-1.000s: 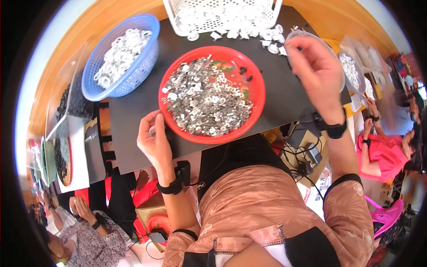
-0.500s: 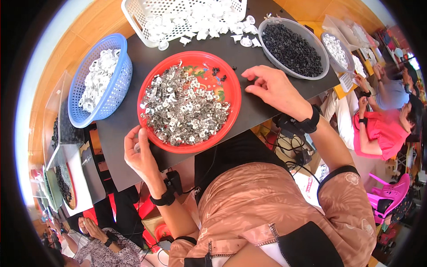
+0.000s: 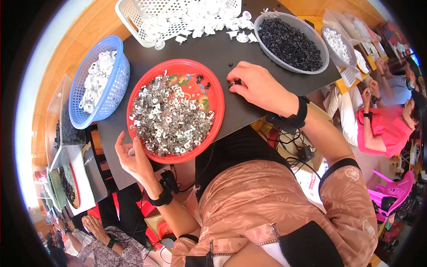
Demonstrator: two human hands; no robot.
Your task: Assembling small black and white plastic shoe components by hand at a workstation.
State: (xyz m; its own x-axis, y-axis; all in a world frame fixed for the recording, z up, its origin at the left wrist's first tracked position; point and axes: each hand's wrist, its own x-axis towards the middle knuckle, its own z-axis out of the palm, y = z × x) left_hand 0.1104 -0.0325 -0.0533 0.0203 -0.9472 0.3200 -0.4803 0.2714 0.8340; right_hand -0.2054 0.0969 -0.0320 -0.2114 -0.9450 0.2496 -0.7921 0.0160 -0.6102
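Floor: warm orange-brown polished wooden floor (image 3: pixel 53 66), curving round the top and left of the view, pretty shiny.
Table: dark matte black worktable top (image 3: pixel 213 49), flat, with bare patches showing between stuff.
Seating: bright pink plastic chair (image 3: pixel 396 196) at the far right, low down near the edge.
Neighbours: a person in a pink short-sleeved top (image 3: pixel 382 129) sits at the right; another in a grey patterned sleeve (image 3: pixel 115 249) at the lower left.
Light: strong, even daylight, glare washing out the left rim.
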